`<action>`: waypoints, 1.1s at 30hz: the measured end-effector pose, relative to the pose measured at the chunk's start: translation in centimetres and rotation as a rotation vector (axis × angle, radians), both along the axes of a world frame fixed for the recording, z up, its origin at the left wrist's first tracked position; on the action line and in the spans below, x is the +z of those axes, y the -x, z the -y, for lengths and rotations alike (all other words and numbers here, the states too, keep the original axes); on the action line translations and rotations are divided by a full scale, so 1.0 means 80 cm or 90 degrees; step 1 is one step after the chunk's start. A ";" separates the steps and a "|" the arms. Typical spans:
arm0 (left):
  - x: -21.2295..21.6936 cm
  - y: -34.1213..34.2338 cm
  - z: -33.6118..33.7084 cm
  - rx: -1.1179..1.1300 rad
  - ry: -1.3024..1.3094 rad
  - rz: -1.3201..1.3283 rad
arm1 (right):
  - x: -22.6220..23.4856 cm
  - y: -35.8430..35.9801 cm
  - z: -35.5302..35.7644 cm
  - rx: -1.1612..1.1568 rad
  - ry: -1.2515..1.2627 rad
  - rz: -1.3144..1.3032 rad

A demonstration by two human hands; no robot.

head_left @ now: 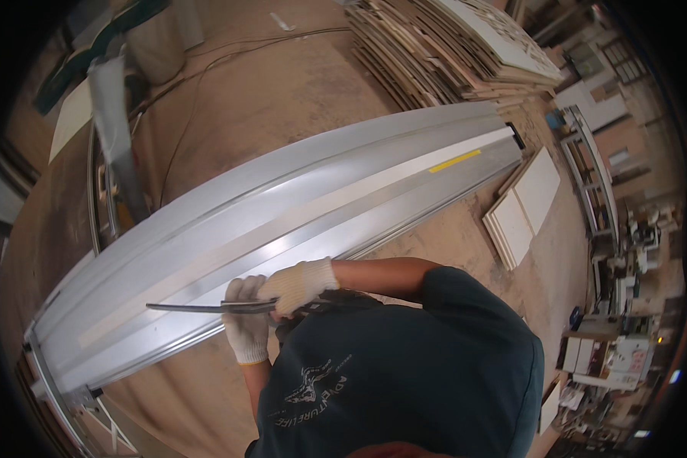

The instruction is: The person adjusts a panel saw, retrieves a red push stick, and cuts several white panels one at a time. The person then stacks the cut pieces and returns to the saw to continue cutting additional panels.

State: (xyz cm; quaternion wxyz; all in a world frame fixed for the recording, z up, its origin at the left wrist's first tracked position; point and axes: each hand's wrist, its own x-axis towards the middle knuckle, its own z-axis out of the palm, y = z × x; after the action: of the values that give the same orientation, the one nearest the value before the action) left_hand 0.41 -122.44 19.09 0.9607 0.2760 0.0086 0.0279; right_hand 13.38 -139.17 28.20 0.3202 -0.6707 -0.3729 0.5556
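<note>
Both my hands wear white knitted gloves and are close together in front of my body. My right hand [301, 285] is closed round the near end of a long thin dark strip [183, 308], whose tip points to the left. Below and left of it, my left hand [247, 340] is at the same strip, its fingers bunched above it; the strip crosses in front of the glove. Whether the strip is a tool or a plain bar does not show. Beneath it stretches a long silver metal table [282, 191], with a yellow strip [455, 161] toward its far right end.
Stacked wooden boards [435, 61] lie on the floor beyond the table. Pale panels [523, 210] rest right of it. A grey upright piece [114, 122] stands at the left. A cable [198, 84] trails across the floor. Cluttered shelves and equipment [618, 328] line the right side.
</note>
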 end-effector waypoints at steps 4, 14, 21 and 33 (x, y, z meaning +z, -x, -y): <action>0.025 -0.057 0.037 0.026 0.133 0.030 | -0.017 -0.023 0.025 -0.105 -0.006 -0.177; 0.023 -0.088 0.065 0.274 0.170 -0.303 | -0.094 -0.047 0.134 -0.251 -0.247 -0.370; 0.034 -0.086 0.058 0.348 0.083 -0.270 | -0.113 -0.014 0.123 -0.398 -0.196 -0.466; -0.088 0.072 -0.188 0.468 -0.564 -0.946 | -0.086 -0.036 0.084 -0.535 -0.139 -0.295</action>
State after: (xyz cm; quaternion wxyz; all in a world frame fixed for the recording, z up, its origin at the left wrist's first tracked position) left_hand -5.34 -107.44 12.03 0.4474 0.5435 0.6949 0.1465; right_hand 16.28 -145.87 21.36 0.6595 -0.5845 -0.0456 0.4704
